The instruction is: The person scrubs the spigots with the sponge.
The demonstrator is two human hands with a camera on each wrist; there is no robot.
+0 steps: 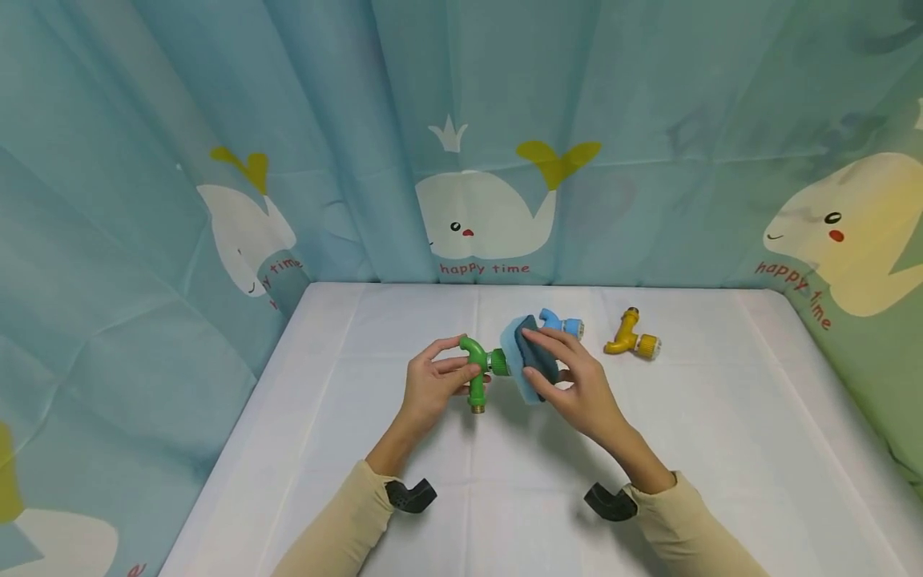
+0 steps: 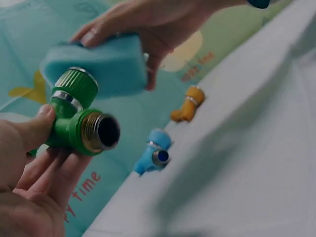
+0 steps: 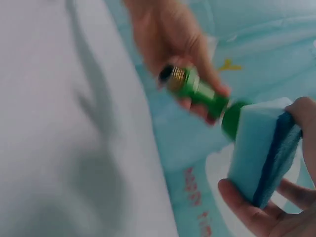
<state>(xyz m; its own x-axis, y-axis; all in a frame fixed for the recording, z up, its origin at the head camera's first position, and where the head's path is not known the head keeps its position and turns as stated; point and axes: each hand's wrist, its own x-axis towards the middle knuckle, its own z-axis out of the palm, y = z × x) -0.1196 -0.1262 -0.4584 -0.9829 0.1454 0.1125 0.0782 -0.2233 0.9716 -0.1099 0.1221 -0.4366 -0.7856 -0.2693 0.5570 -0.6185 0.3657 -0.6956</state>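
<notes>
Between thumb and fingers, my left hand (image 1: pixel 430 385) grips a green faucet (image 1: pixel 477 377) above the table, its brass threaded end pointing down. My right hand (image 1: pixel 577 385) pinches a blue sponge (image 1: pixel 513 361) with a darker scouring side (image 1: pixel 539 359) toward the palm. In the head view the sponge's light face meets the faucet's green ribbed knob (image 1: pixel 499 362). From the left wrist, the knob (image 2: pixel 76 84) overlaps the sponge (image 2: pixel 103 66); the right wrist view shows the sponge (image 3: pixel 256 143) hiding part of the knob.
Behind the sponge a light-blue faucet (image 1: pixel 573 327) lies on the white table (image 1: pixel 721 449), partly hidden. To its right lies a yellow faucet (image 1: pixel 631 336). A blue curtain (image 1: pixel 346 144) with whale prints hangs behind the table. Black wrist pieces (image 1: pixel 411 496) stick out from both sleeves.
</notes>
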